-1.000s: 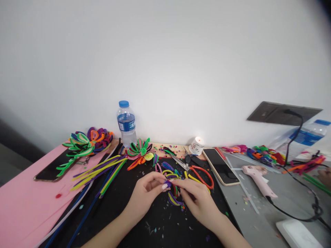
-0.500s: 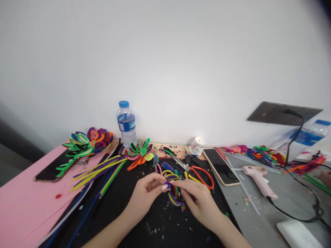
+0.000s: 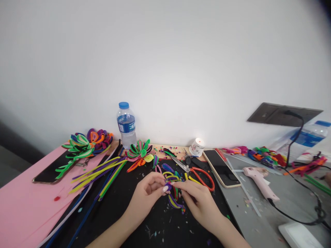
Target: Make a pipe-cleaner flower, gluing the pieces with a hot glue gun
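Observation:
Between thumb and fingers my left hand [image 3: 148, 193] pinches a small purple coil [image 3: 168, 186] of fuzzy stem. Its other side is held by the fingertips of my right hand [image 3: 198, 198]. Both hands meet above the black mat [image 3: 144, 224]. Around the fingertips lie striped loops of fuzzy stem; a purple and yellow loop [image 3: 175, 202] shows just below them. Red-handled scissors [image 3: 204, 178] rest behind my right hand. Left of the hands is a green, pink and orange fuzzy flower [image 3: 139, 152]. The fingers hide part of the coil.
A water bottle [image 3: 126, 127] and a paper cup [image 3: 197, 147] stand by the wall. Yellow and purple stems [image 3: 97, 172] lie left. At right are a phone [image 3: 222, 168], a pink glue gun [image 3: 262, 184] with its cord, and another person's hand [image 3: 328, 179] at the edge.
The fingers have shifted slightly around the purple coil, and more of it shows. The whole view has moved a little.

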Demonstrator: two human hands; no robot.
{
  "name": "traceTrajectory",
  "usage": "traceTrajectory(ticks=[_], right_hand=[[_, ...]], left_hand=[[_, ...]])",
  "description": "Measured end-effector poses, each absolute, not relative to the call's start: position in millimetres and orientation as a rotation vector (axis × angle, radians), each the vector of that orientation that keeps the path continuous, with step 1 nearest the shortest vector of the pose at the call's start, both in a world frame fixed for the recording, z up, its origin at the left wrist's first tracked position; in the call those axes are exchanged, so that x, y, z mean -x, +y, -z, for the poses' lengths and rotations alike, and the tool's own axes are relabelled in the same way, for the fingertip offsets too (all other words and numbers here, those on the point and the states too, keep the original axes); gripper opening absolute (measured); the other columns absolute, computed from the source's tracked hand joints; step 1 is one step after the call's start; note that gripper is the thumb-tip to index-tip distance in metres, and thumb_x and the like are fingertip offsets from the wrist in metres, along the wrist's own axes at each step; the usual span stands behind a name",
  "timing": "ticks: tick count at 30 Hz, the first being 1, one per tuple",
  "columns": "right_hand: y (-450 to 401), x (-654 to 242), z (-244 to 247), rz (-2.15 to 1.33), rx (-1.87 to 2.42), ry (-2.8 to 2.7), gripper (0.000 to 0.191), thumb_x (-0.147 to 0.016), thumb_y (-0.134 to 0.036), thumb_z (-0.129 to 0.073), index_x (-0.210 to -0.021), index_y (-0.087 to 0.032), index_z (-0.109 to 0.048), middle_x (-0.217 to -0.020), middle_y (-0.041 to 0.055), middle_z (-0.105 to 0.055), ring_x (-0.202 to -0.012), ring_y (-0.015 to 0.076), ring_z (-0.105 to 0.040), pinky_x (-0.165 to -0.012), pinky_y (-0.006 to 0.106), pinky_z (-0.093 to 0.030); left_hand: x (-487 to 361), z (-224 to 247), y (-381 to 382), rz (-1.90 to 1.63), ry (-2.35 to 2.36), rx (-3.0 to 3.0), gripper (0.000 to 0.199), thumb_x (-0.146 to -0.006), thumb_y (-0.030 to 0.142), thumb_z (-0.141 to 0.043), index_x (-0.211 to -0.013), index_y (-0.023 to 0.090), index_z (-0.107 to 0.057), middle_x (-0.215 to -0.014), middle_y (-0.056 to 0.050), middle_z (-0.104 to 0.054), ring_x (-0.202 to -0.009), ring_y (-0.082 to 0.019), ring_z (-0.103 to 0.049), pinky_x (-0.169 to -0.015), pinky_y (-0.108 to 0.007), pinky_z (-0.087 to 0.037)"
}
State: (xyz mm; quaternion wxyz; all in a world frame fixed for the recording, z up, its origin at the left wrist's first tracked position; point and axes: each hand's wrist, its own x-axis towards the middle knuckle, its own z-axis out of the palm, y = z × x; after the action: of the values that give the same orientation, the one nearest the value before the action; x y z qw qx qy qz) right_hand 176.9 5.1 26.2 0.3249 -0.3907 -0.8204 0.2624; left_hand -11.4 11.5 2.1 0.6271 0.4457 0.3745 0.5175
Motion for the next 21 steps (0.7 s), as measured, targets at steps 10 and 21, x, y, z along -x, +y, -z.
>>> traceTrajectory(ticks=[10, 21], right_hand=[[4.4, -178.5, -24.1, -0.671, 1.053, -2.183, 0.030, -0.088, -0.014, -0.040, -0.110, -0.022, -0.058, -0.090, 0.0078, -0.066, -0.078, 0.0172, -0.061, -0.071, 0.028, -0.049], [4.8, -177.9, -25.4, -0.725, 1.039, -2.161, 0.034, -0.087, -0.012, -0.041, -0.115, -0.025, -0.055, -0.102, 0.0053, -0.065, -0.091, 0.0168, -0.061, -0.081, 0.028, -0.048]], left_hand=[[14.1, -3.3, 11.0, -1.135, 0.964, -1.105, 0.007, -0.070, 0.020, -0.066, -0.075, 0.016, -0.061, -0.064, 0.001, -0.063, -0.061, -0.013, -0.059, -0.057, -0.022, -0.046], [14.1, -3.1, 10.4, -1.145, 1.005, -1.066, 0.008, -0.067, 0.021, -0.068, -0.070, 0.016, -0.063, -0.063, 0.001, -0.065, -0.062, -0.015, -0.063, -0.059, -0.024, -0.050]])
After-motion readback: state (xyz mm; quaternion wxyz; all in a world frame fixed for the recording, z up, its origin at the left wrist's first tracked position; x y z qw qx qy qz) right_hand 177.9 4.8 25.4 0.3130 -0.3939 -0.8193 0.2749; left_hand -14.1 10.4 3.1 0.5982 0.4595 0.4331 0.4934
